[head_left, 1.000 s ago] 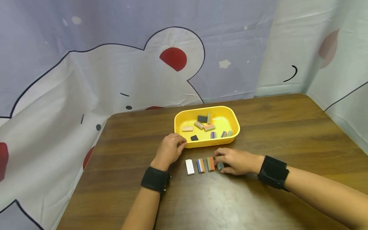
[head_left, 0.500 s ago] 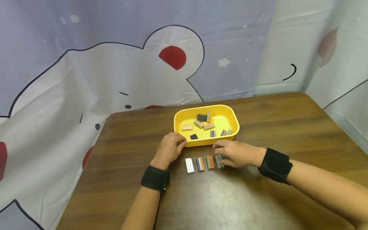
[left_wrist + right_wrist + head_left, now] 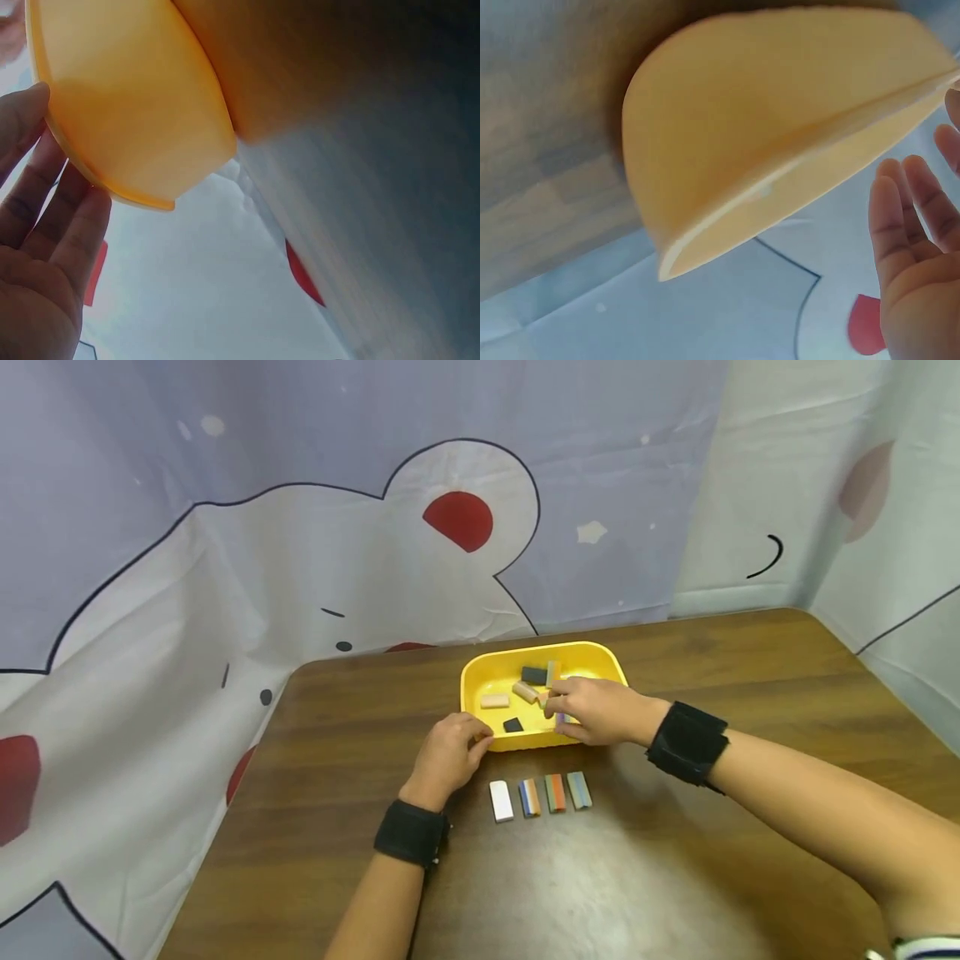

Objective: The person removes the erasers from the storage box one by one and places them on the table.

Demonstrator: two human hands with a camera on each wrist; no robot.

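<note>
My left hand (image 3: pixel 448 756) pinches the near left rim of a yellow plastic tray (image 3: pixel 528 742); in the left wrist view its thumb and fingertips meet the tray's edge. Over the tray's right part hovers my right hand (image 3: pixel 600 710), fingers bent loosely down beside a purple-striped eraser-like block (image 3: pixel 562 718). The right wrist view shows this hand's fingers (image 3: pixel 889 217) apart and relaxed. In front of the tray stand a white block (image 3: pixel 501 802), a blue-white-orange one (image 3: pixel 529 797), a green-orange one (image 3: pixel 555 793) and a grey-green one (image 3: pixel 579 791), in a row.
Inside the tray lie a beige block (image 3: pixel 495 701), a brown one (image 3: pixel 525 692), a dark one (image 3: pixel 534 676), a small black one (image 3: pixel 513 725) and others partly under the right hand. A printed cloth (image 3: pixel 337 568) hangs behind the wooden table (image 3: pixel 750 693).
My right hand has let go of the grey-green block at the row's right end and moved up and away over the tray. The left hand stays at the rim.
</note>
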